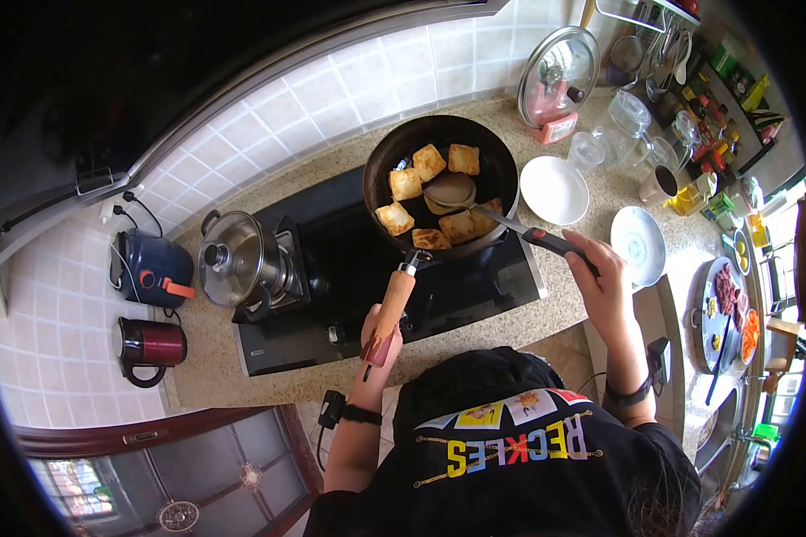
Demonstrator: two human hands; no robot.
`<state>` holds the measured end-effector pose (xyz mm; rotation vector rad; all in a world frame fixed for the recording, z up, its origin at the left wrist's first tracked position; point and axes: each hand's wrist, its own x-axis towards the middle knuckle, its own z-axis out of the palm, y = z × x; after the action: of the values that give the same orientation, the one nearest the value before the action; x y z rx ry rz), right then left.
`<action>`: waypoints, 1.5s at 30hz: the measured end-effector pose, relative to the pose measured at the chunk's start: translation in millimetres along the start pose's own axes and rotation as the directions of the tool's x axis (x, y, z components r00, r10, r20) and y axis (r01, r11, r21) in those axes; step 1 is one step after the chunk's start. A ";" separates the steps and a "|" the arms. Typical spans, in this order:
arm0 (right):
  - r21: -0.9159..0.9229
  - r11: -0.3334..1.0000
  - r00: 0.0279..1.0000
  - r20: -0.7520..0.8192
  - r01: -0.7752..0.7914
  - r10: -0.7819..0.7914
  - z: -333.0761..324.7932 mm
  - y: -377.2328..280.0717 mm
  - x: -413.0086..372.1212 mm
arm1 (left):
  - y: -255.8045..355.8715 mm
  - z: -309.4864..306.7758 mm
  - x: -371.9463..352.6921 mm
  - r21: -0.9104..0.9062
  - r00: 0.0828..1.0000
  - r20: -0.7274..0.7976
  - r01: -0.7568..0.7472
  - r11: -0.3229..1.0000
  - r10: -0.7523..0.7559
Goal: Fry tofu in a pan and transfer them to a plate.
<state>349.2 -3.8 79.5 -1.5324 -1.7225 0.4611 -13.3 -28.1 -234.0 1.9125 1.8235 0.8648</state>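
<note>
My left hand [394, 345] is closed around the wooden handle of the frying pan [376, 152] from below; the handle hides part of its fingers. In my right hand [600, 282], closed on its black grip, is a spatula [546, 240]. The spatula's broad head lies inside the pan, near the middle. Several browned square pieces, which look like tofu [406, 184], are spread around that head. One piece at the lower right lies partly under the spatula's shaft.
A lidded steel pot [237, 259] stands on the stove's left burner. To the pan's right are a white bowl [555, 191] and a pale plate [638, 246]. A glass lid [560, 76] leans at the back wall. Farther right, a round tray [709, 345] carries meat and sliced orange food.
</note>
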 end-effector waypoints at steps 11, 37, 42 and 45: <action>-0.003 1.000 1.000 -0.006 0.007 -0.007 -0.1 2.2 2.2 | 27.2 -29.9 2.8 -0.089 0.994 -0.095 0.045 0.995 -0.053; -0.337 0.920 0.930 0.360 0.202 -0.073 -30.2 -46.6 46.7 | 199.7 -174.4 43.4 -0.183 0.950 0.305 0.123 0.975 -0.062; -0.347 0.901 0.931 0.336 0.260 -0.139 -33.8 -47.9 53.8 | 197.9 -173.3 43.5 -0.191 0.961 0.274 0.099 0.977 -0.043; -0.353 0.894 0.935 0.316 0.275 -0.162 -34.9 -51.9 56.9 | 194.7 -170.9 43.3 -0.215 0.965 0.261 0.087 0.973 -0.029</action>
<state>341.1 31.8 155.7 -1.5694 -2.2932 0.2270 24.1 -31.5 25.9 1.7303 1.5511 0.7305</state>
